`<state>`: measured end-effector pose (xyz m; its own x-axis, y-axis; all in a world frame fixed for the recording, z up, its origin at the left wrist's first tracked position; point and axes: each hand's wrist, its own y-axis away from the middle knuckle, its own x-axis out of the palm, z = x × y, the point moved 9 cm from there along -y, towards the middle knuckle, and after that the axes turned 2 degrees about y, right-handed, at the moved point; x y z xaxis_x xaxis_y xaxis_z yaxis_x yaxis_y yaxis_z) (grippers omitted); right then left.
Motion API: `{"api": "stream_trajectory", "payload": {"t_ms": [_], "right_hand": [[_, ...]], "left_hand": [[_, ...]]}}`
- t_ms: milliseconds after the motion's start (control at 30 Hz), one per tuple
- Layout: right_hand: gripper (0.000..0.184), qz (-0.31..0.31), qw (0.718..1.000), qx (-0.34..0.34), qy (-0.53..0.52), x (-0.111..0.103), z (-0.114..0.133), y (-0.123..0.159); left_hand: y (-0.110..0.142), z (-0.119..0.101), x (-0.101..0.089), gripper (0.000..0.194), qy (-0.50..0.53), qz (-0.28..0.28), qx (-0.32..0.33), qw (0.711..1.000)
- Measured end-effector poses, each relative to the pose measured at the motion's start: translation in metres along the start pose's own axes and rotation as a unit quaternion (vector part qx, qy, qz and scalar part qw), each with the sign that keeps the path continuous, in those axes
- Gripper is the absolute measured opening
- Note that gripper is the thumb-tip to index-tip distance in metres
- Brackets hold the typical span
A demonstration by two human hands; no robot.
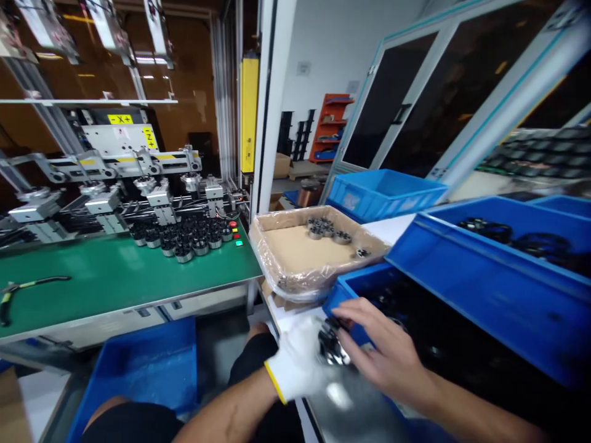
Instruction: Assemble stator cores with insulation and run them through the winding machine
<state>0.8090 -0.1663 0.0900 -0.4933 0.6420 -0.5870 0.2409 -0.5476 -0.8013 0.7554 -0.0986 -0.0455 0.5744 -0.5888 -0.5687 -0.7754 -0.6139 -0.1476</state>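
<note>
Holding a small black-and-silver part (327, 344) low in the view, the person has it between both hands, its finer shape lost to blur. The left hand (300, 360), in a white glove with a yellow cuff edge, grasps one side; the bare right hand (388, 341) pinches the other between thumb and fingers. Just beyond is a near blue crate (339, 296) with dark contents.

Two yellow labels mark the machine (159, 206) at left: one (120, 119) reads X between plus and minus signs; the other (148, 138) has a plus and a turned letter, hard to settle. A white label (351, 201) on the far blue crate (392, 206) is too small to read.

The green table (101, 271) carries a tight cluster of black-and-silver parts (184, 239), coloured buttons (236, 235) beside them, and a hand tool (41, 280) near the left edge. Behind, an orange shelf (327, 132) stands by a pale wall (318, 37).

A plastic-lined box (295, 282) sits between table and crates, its parts (323, 227) toward the back with bare cardboard in front. Right of the hands, a tilted blue crate (489, 289) overhangs the near one, narrowing that side; leftward, a gap opens between table edge and knees.
</note>
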Motion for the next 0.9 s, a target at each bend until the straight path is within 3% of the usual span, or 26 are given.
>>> {"api": "stream_trajectory", "payload": {"t_ms": [133,233,333,433,500,633,733,900], "right_hand": [[0.036,0.0,1.0,0.013,0.003,-0.003,0.001,0.0],[0.034,-0.006,1.0,0.013,-0.01,-0.001,0.0,0.003],[0.03,-0.026,0.999,0.02,-0.039,0.0,-0.005,0.006],[0.028,-0.046,0.997,0.015,-0.062,0.0,-0.003,0.006],[0.027,-0.052,0.996,0.006,-0.071,0.0,0.001,0.005],[0.026,-0.056,0.996,0.014,-0.073,-0.003,0.006,0.005],[0.029,-0.038,0.997,0.012,-0.073,-0.006,0.008,0.005],[0.053,0.033,0.997,-0.029,-0.069,0.0,0.015,0.006]], "left_hand": [[0.019,0.013,-0.071,0.054,0.118,-0.169,-0.068,0.976],[0.031,0.015,-0.099,0.06,0.167,-0.212,-0.065,0.961],[0.032,0.023,-0.098,0.063,0.293,-0.189,-0.081,0.934],[0.032,0.028,-0.077,0.065,0.442,-0.156,-0.113,0.876],[0.031,0.022,-0.059,0.07,0.492,-0.118,-0.113,0.855],[0.032,-0.001,-0.047,0.093,0.441,-0.083,-0.062,0.892],[0.035,-0.004,-0.057,0.093,0.371,-0.109,-0.076,0.919],[0.036,-0.009,-0.075,0.088,0.337,-0.116,-0.072,0.931]]}}
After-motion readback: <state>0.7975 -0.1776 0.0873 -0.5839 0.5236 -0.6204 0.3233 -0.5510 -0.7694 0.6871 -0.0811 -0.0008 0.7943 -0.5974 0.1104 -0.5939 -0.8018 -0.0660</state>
